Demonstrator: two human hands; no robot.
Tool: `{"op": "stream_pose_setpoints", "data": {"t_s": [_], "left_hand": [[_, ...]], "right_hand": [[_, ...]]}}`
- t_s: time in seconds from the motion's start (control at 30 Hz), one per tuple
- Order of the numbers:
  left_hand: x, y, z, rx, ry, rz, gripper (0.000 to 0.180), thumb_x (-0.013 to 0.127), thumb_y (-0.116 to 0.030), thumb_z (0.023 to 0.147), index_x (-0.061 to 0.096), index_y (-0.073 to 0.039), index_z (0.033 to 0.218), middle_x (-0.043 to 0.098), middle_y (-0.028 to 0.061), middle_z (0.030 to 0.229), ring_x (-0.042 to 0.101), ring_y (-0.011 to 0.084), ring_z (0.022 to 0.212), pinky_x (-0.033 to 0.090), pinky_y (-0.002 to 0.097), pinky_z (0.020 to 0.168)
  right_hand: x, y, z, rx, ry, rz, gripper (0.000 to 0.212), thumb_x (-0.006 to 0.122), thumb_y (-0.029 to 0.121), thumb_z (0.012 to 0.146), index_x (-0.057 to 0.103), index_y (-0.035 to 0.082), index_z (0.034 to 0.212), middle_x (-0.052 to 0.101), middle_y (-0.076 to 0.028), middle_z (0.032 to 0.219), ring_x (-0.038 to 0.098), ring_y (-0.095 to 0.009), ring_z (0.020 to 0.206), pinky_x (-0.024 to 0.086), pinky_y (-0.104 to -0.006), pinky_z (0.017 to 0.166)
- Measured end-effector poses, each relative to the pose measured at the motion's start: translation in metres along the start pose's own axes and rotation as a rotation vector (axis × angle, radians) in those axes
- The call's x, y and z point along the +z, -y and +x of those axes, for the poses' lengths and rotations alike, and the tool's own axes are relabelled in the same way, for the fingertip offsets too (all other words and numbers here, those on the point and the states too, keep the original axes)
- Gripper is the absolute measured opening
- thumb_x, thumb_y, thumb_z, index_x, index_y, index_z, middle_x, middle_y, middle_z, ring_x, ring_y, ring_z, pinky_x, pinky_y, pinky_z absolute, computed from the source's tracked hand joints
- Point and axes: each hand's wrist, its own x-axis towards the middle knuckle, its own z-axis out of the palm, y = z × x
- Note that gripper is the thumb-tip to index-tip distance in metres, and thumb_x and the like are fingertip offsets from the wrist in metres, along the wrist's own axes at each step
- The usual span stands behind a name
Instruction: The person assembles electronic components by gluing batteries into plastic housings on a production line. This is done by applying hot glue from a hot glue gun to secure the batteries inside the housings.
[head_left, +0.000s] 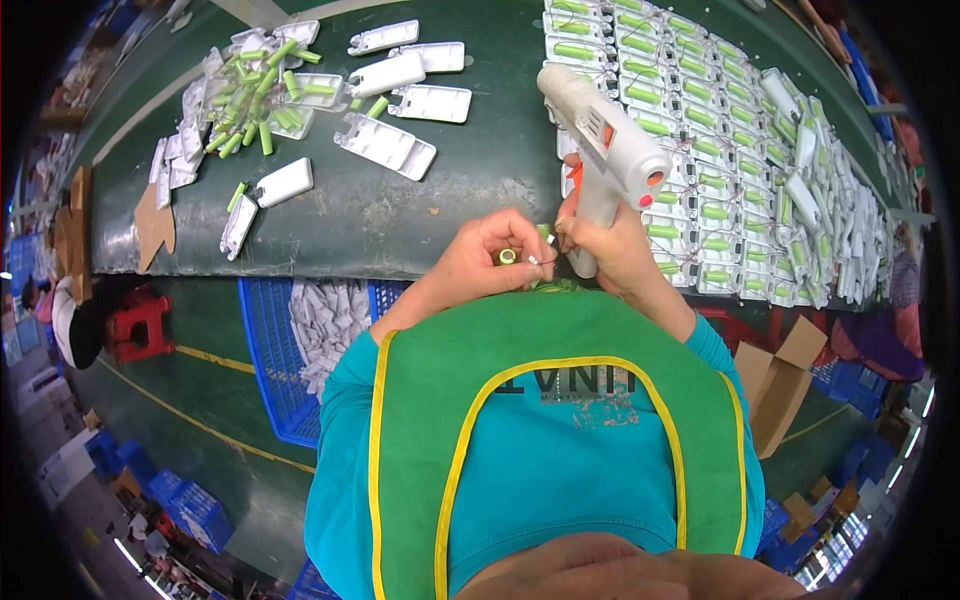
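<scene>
Close to my body at the table's near edge, my left hand [482, 252] is closed around a green cylindrical battery [507, 257], whose round end shows between the fingers. A thin wire with a small white tip runs by its fingertips. Just right of it, my right hand [622, 250] grips the handle of a white hot glue gun [612, 142] with an orange trigger. The gun's body points away and to the left, over the table. My right thumb and fingertips are close to the left hand's fingertips; whether they also pinch the wire I cannot tell.
On the dark green table [330, 235] lie loose white plastic casings [385, 145] and a heap of green batteries [250, 95] at far left. Rows of casings with batteries and wires [700, 150] cover the right side. A blue crate [275, 385] of white parts stands below the table edge.
</scene>
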Motion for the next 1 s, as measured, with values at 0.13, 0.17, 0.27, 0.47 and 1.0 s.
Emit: {"op": "stream_pose_setpoints", "data": {"t_s": [0.13,0.17,0.27,0.47,1.0], "left_hand": [[-0.008,-0.005,0.0,0.138,-0.051,0.094,0.018,0.063,0.004,0.085,0.054,-0.004,0.098,0.064,0.009,0.097,0.062,0.0133,0.09,0.05,0.0255,0.072],[-0.012,-0.005,-0.001,0.161,-0.143,0.063,0.021,0.061,0.004,0.086,0.056,-0.002,0.105,0.063,0.0082,0.102,0.062,0.0123,0.087,0.05,0.0257,0.075],[-0.029,-0.02,0.005,0.252,-0.44,0.881,0.044,0.056,0.01,0.079,0.054,-0.005,0.12,0.059,0.0108,0.109,0.061,0.018,0.093,0.049,0.0286,0.08],[-0.051,-0.022,0.013,0.399,-0.551,1.429,0.052,0.047,0.015,0.071,0.059,-0.006,0.117,0.054,0.0173,0.113,0.055,0.0337,0.102,0.048,0.0401,0.086],[-0.058,-0.064,0.017,0.6,-0.776,0.803,0.026,0.055,0.007,0.084,0.063,-0.003,0.107,0.064,0.0063,0.101,0.06,0.014,0.09,0.048,0.0262,0.081]], "right_hand": [[-0.002,0.0,0.002,-0.022,-0.044,-0.024,0.063,0.062,-0.001,0.075,0.039,0.0,0.134,0.057,-0.007,0.078,0.056,-0.014,0.063,0.047,-0.0277,0.06],[-0.003,0.0,0.001,-0.007,-0.073,0.003,0.062,0.062,-0.001,0.075,0.039,0.001,0.134,0.057,-0.007,0.078,0.056,-0.014,0.063,0.048,-0.0283,0.059],[-0.003,0.002,0.001,-0.012,-0.097,0.039,0.061,0.061,-0.001,0.077,0.039,0.001,0.134,0.056,-0.007,0.08,0.056,-0.014,0.063,0.048,-0.0301,0.058],[-0.002,-0.002,-0.002,0.042,-0.028,0.065,0.063,0.063,0.002,0.077,0.039,0.001,0.136,0.056,-0.006,0.083,0.055,-0.013,0.063,0.048,-0.0294,0.058],[-0.004,0.01,0.0,0.001,0.037,0.007,0.067,0.062,0.006,0.077,0.034,0.001,0.138,0.063,-0.025,0.108,0.061,-0.015,0.069,0.048,-0.0253,0.056]]}}
